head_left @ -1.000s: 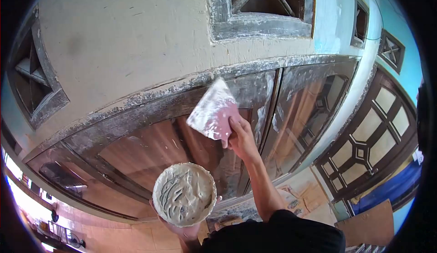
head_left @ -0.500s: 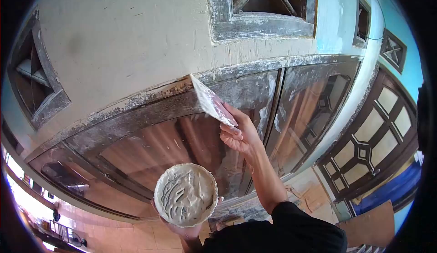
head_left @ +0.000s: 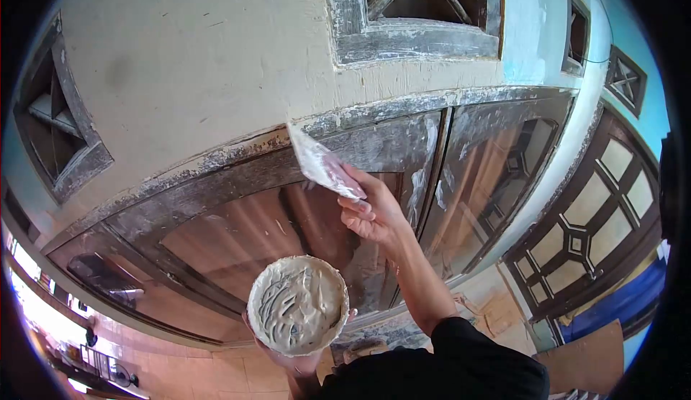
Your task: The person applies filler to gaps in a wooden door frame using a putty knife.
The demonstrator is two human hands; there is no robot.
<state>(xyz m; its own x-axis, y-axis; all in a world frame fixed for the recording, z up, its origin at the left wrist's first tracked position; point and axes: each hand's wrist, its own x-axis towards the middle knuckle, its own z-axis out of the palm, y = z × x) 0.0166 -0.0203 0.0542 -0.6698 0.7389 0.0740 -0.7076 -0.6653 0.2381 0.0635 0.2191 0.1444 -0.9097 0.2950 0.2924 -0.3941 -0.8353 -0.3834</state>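
Observation:
My right hand (head_left: 373, 209) pinches a flat, putty-smeared spreader (head_left: 322, 166). The spreader's upper tip meets the wall edge (head_left: 281, 135) just above the brown wooden frame. Below and to the left, my left hand (head_left: 291, 360) holds a round tub of whitish putty (head_left: 299, 306) from underneath, with its fingers partly hidden by the tub. Ridges and swirls mark the putty's surface. Behind both hands is the glazed wooden window (head_left: 237, 245), its frame worn and smeared with white.
A wooden vent opening (head_left: 417, 44) is set in the wall above, and another (head_left: 61, 123) is at the left. At the right stands a dark door with pale panes (head_left: 586, 220), near a blue sheet (head_left: 619, 296) and a brown board (head_left: 586, 357). Tiled floor (head_left: 216, 375) shows below.
My right hand and the spreader have moved slightly left along the top of the frame. The tub in my left hand has shifted slightly right in view.

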